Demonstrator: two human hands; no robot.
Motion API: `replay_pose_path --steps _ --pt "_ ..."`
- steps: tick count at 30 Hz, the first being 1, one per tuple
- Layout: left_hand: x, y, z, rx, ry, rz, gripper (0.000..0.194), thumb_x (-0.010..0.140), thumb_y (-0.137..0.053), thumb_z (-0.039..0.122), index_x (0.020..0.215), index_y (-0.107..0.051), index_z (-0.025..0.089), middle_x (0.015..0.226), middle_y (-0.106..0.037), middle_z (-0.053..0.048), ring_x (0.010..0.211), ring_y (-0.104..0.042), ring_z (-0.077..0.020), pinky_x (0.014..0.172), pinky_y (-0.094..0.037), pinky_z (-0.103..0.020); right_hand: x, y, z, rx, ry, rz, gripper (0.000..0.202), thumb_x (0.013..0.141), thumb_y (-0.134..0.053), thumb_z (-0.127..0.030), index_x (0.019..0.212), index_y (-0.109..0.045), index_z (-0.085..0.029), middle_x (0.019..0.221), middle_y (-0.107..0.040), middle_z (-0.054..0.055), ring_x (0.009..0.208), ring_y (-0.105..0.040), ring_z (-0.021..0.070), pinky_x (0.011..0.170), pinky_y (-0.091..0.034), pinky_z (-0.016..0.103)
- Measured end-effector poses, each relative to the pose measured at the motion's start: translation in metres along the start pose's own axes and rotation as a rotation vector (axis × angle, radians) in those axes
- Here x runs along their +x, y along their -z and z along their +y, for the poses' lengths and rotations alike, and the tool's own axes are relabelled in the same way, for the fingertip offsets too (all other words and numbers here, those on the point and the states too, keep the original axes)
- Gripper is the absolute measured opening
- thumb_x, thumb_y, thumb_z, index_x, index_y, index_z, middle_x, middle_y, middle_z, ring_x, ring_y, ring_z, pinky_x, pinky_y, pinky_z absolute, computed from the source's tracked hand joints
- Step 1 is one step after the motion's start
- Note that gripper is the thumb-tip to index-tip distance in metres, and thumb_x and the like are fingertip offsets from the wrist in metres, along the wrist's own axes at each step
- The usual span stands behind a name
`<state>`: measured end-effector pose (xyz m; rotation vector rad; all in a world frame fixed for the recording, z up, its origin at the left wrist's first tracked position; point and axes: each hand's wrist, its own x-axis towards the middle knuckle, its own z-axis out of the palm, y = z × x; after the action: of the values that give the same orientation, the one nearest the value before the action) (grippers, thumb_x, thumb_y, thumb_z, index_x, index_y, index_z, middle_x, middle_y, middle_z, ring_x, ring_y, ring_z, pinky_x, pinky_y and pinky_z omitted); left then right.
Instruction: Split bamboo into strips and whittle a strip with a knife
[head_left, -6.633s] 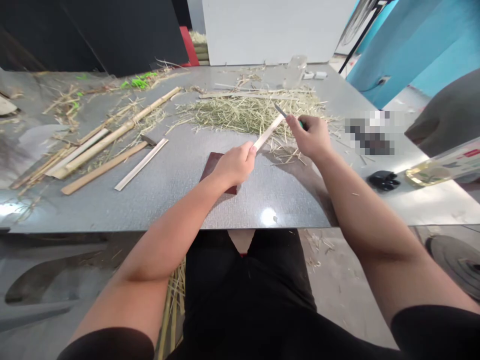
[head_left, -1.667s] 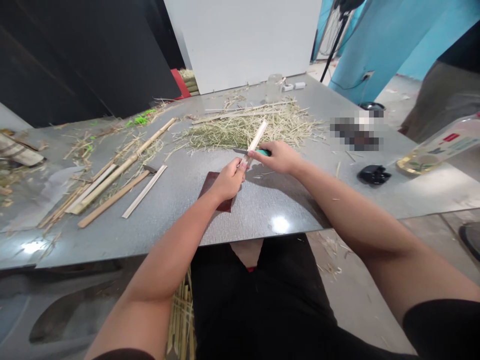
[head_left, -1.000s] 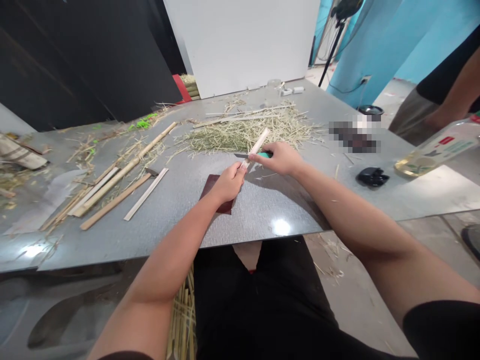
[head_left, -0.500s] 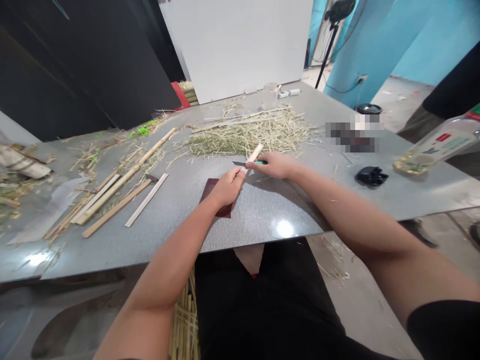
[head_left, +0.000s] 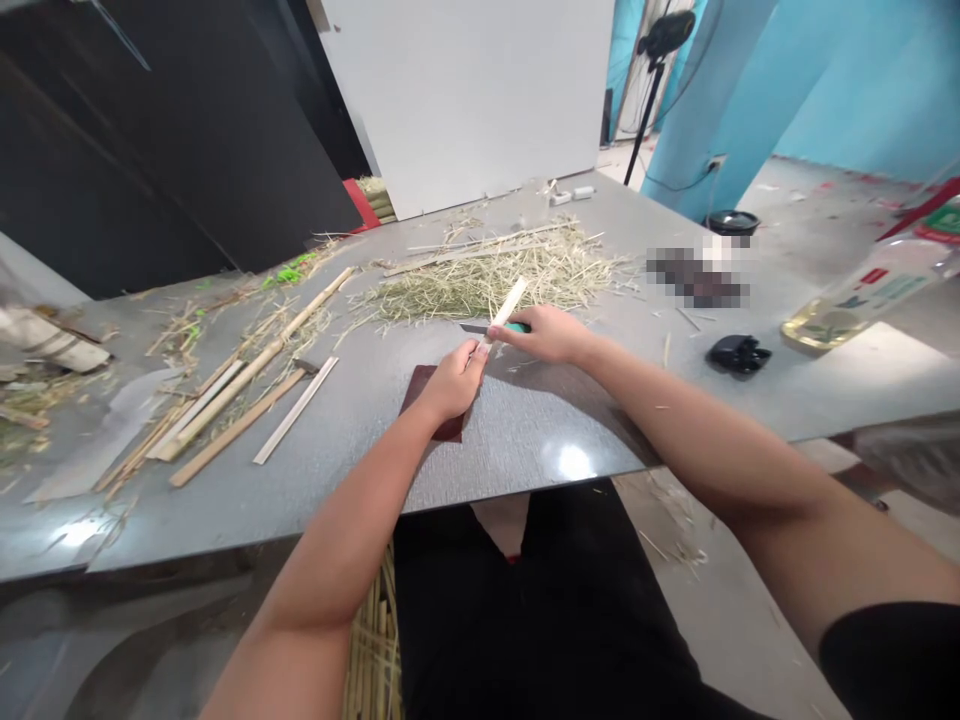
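Observation:
My left hand is closed around the lower end of a pale bamboo strip, which points up and away from me. In my right hand is a knife with a green handle; its dark blade points left and crosses the strip just above my left fingers. My right thumb lies against the strip by the blade. Under my left hand a dark red-brown sheet lies on the grey table, partly covered by the hand. A heap of thin shavings spreads just beyond both hands.
To the left lie a bamboo pole, a hammer and a pale flat strip. On the right are a black plastic object and a clear bottle of yellowish liquid. A white panel stands at the back.
Both hands keep their grip on the strip and knife, with little visible movement between them. The view has shifted slightly. At the right edge, the dark-clothed person has moved mostly out of sight.

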<state>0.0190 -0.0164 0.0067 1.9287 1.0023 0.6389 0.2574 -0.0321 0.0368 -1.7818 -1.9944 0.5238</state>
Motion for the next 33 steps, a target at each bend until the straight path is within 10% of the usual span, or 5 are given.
replay_pose_path --steps 33 --pt "0.000 0.001 0.002 0.044 0.010 -0.019 0.043 0.113 -0.042 0.058 0.096 -0.054 0.021 0.077 -0.053 0.001 0.071 -0.048 -0.0103 0.071 -0.035 -0.029 0.002 -0.001 0.007 0.013 0.012 -0.007 0.081 0.100 -0.051 -0.093 0.107 -0.079 -0.017 0.085 -0.067 0.009 0.076 -0.051 0.0112 0.073 -0.028 0.029"
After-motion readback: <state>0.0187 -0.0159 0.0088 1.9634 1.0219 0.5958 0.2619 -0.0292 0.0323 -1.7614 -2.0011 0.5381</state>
